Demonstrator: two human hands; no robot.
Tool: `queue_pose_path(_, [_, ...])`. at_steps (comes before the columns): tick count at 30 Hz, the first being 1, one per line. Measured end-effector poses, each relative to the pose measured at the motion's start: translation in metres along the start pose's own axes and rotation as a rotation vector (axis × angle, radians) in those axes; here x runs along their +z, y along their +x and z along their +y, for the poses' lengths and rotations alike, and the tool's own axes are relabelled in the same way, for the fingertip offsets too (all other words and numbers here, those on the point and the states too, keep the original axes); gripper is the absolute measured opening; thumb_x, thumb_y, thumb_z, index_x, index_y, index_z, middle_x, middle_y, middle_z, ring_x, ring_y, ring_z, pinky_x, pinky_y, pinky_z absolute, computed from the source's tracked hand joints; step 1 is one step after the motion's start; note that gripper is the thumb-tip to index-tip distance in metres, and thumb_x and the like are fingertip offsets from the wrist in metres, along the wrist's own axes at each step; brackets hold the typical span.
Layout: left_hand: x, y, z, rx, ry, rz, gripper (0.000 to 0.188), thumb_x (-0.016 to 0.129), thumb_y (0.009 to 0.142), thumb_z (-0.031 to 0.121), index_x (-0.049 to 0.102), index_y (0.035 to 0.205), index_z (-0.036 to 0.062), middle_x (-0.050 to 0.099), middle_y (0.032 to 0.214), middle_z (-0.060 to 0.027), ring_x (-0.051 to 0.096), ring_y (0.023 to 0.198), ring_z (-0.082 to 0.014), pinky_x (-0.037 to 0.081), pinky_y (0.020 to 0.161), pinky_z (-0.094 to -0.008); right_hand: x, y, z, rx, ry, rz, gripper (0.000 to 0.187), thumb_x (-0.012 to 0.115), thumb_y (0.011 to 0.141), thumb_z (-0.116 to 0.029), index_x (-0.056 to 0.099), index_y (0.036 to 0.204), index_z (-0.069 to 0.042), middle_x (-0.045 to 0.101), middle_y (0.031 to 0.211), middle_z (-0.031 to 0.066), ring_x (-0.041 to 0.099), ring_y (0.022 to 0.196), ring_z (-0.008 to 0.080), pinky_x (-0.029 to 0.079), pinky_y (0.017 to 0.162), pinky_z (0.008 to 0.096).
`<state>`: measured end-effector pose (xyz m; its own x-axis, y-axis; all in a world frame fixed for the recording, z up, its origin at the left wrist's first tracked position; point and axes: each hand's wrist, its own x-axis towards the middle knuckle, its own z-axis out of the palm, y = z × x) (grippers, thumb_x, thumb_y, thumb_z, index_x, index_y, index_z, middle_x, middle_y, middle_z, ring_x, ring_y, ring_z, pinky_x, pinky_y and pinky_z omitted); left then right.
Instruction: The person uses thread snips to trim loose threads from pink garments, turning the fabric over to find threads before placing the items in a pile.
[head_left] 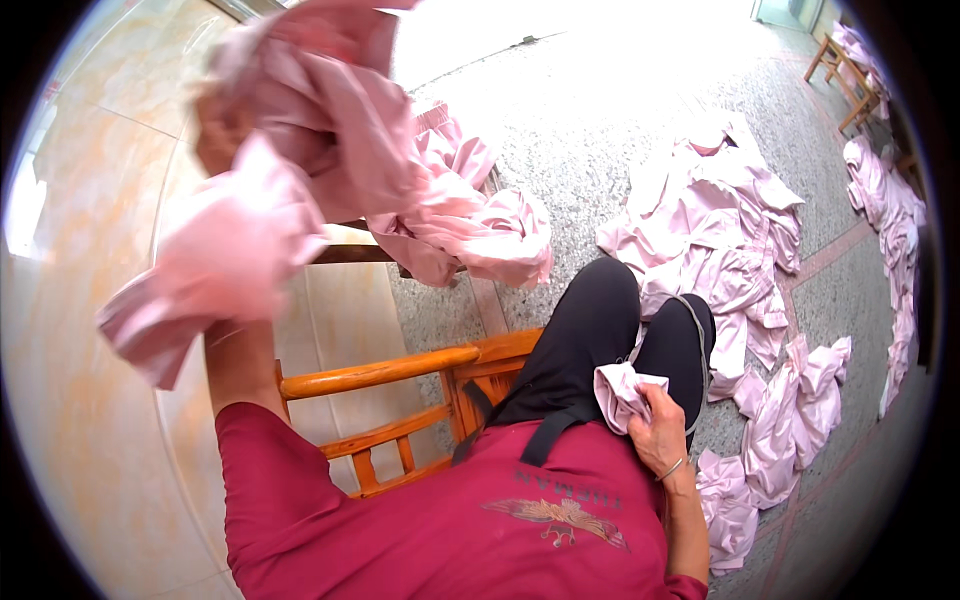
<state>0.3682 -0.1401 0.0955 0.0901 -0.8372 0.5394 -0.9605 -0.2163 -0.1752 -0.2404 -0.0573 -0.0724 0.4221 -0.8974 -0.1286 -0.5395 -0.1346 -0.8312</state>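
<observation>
My left arm reaches out to the upper left, draped with a blurred pink garment. A blurred patch of my left hand shows beside a raised bundle of pink cloth; its fingers are smeared and mostly covered. More crumpled pink garments lie over a wooden seat or rail just right of the bundle. Over my dark-trousered lap, my right hand is closed on a small folded piece of pale pink cloth. A thin grey cord loops over my knee close to this hand.
An orange-brown wooden chair stands at my left side. Pale pink garments cover the speckled floor ahead to the right, with another heap nearer me. More cloth lies along the far right, below a small wooden stool.
</observation>
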Motion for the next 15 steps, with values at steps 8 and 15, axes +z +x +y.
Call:
queue_pose_path(8, [0.16, -0.15, 0.075, 0.095, 0.189, -0.748, 0.021, 0.058, 0.086, 0.029, 0.067, 0.104, 0.0199, 0.065, 0.099, -0.0169, 0.063, 0.099, -0.0349, 0.045, 0.084, -0.0529, 0.004, -0.006, 0.005, 0.026, 0.001, -0.034, 0.034, 0.057, 0.074, -0.001, 0.059, 0.108, 0.003, 0.064, 0.092, 0.0229, 0.065, 0.084, 0.0386, 0.052, 0.077, 0.041])
queue_pose_path(15, [0.183, -0.138, 0.084, -0.124, 0.051, -0.879, 0.023, 0.053, 0.087, 0.016, 0.072, 0.099, 0.0108, 0.067, 0.11, -0.0206, 0.063, 0.106, -0.0376, 0.044, 0.094, -0.0534, 0.007, -0.007, 0.007, 0.071, -0.031, 0.0, 0.035, 0.059, 0.075, -0.006, 0.061, 0.109, 0.003, 0.066, 0.093, 0.0224, 0.067, 0.086, 0.0379, 0.053, 0.079, 0.04])
